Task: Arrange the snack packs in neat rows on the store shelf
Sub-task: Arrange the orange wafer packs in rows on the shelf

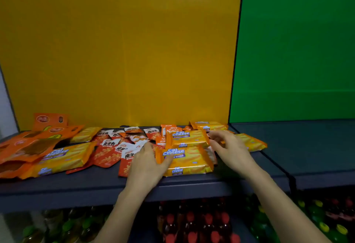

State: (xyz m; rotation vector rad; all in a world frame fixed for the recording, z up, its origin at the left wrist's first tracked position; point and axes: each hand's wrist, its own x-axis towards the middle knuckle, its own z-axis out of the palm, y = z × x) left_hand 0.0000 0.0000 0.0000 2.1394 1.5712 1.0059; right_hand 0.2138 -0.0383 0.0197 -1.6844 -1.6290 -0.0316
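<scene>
Left hand (146, 166): fingers straight, lying over the red packs (107, 156), thumb pressed on the left end of the front wafer pack (188, 161). Right hand (231, 151): fingers curled at the right end of the rear wafer pack (189, 138), can't tell if they actually pinch it. Both packs flat, one just behind the other, mid-shelf (96, 187). Third wafer pack (63, 158) and orange pouches (28, 146) lie further left. Bottles (192, 221) below.

A yellow panel (123, 50) backs the dark shelf (76, 187); a green panel (297, 50) adjoins it; bottles (192, 221) stand below.
</scene>
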